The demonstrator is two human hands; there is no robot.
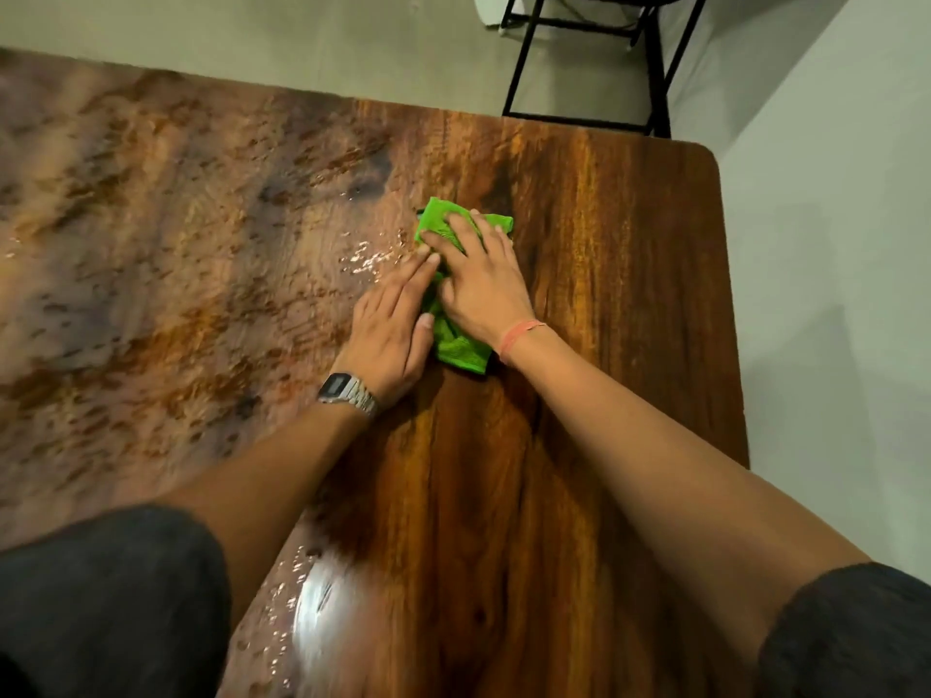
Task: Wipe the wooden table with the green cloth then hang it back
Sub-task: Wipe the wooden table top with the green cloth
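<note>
Wiping step in hand, judging by the layout. Bright green woven cloth (456, 340) bunched flat on the glossy brown wooden table (629, 294), toward its far right part. Right hand (481, 279) open, palm down, fingers spread over the cloth. Left hand (390, 327) open too, flat beside it, fingertips touching the cloth's left edge. Wet beads (370, 256) glinting just left of the cloth; a pale smear (315, 617) near the front edge. Next, probably: steady downward pressure and a sweep leftward through the wet patch. Hanging not yet begun; no hook or rail visible, only a black metal frame (589, 63) beyond the table.
</note>
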